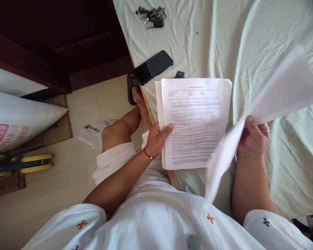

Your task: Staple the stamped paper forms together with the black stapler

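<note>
A stack of printed papers (193, 139) lies over the edge of the cloth-covered bed or table in front of me, its top page headed "Overleaf Notes". My left hand (159, 137) grips the stack at its left edge, thumb on the top page and fingers hidden beneath. To the right, my right hand (253, 137) is closed on a bent, blurred sheet of paper (281, 88), held up and tilted above the cloth. Whether that is one sheet or more I cannot tell. The lower part of it hangs past the stack's right side.
Beyond the stack lie a black phone (153, 67), a small black object (179, 74) and a bunch of keys (152, 15) on the pale wrinkled cloth (198, 45). On the floor at left are a printed white sack (21, 121), a yellow-and-blue object (23, 166) and a plastic bag (91, 132).
</note>
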Tool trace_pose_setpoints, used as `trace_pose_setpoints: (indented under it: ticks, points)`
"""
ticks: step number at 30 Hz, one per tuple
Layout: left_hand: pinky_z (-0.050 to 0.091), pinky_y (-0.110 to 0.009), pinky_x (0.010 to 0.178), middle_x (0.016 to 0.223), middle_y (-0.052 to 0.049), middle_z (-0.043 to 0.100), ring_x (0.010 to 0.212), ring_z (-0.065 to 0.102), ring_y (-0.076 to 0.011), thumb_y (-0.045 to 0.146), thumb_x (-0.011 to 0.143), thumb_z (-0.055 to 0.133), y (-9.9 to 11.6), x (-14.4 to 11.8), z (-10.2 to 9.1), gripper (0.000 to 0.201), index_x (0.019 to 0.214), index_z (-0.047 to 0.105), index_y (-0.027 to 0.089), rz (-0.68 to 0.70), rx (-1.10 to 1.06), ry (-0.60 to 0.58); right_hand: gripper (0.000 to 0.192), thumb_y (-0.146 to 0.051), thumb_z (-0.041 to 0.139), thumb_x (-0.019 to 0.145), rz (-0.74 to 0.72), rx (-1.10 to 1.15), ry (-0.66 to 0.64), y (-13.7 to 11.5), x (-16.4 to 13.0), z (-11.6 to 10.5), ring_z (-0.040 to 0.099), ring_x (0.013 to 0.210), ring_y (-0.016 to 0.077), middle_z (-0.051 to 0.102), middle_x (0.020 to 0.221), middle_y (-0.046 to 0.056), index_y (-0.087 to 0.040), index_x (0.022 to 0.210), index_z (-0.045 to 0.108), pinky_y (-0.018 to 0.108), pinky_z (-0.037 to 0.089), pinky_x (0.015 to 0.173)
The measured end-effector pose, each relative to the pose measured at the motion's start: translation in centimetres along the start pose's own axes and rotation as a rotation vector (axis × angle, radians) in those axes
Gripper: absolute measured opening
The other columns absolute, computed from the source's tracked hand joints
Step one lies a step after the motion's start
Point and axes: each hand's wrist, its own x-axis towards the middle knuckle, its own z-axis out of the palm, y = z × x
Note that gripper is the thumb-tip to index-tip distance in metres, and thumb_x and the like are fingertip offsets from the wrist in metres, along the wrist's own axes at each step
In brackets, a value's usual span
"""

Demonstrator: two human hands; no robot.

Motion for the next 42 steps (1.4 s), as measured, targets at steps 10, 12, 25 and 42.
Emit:
trace_pose_setpoints:
  ticks: [10, 12, 25, 42]
  points:
    - [0.056, -0.04, 0.108, 0.119, -0.007, 0.08, 0.119, 0.073, -0.0283, 0.045, 0.085, 0.083, -1.2, 0.3, -1.1, 0.035, 0.112, 0.081, 0.022, 0.159, 0.1, -0.016, 0.021, -0.031, 0.085, 0.08, -0.178, -0.415, -0.165, 1.2, -1.0, -0.1, 0.069, 0.079, 0.0144, 0.078, 0.092, 0.002, -0.017, 0.093, 0.076, 0.028, 0.056, 0.079]
    - [0.056, -0.041, 0.108, 0.118, -0.007, 0.081, 0.119, 0.073, -0.0289, 0.046, 0.084, 0.083, -1.2, 0.4, -1.2, 0.036, 0.111, 0.081, 0.022, 0.166, 0.12, -0.016, 0.021, -0.034, 0.083, 0.082, -0.174, -0.449, -0.198, 1.3, -0.8, -0.5, 0.07, 0.081, 0.0147, 0.079, 0.097, 0.001, -0.02, 0.096, 0.076, 0.029, 0.055, 0.078]
    - [0.056, -0.04, 0.105, 0.113, -0.007, 0.082, 0.113, 0.075, -0.0285, 0.049, 0.084, 0.083, -1.0, 0.5, -1.2, 0.035, 0.106, 0.082, 0.021, 0.242, 0.199, -0.024, 0.019, -0.034, 0.081, 0.085, -0.126, -0.433, -0.329, 1.0, -1.1, -0.4, 0.072, 0.089, 0.0147, 0.079, 0.103, -0.001, -0.023, 0.1, 0.078, 0.03, 0.058, 0.084]
    - [0.046, -0.038, 0.12, 0.129, -0.003, 0.076, 0.137, 0.061, -0.027, 0.059, 0.09, 0.072, -0.9, 0.4, -0.6, 0.041, 0.111, 0.079, 0.026, 0.122, 0.021, 0.104, 0.022, -0.026, 0.091, 0.069, -0.111, -0.282, -0.095, 0.5, -1.1, 0.2, 0.068, 0.074, 0.013, 0.078, 0.085, 0.002, -0.014, 0.084, 0.079, 0.026, 0.059, 0.074]
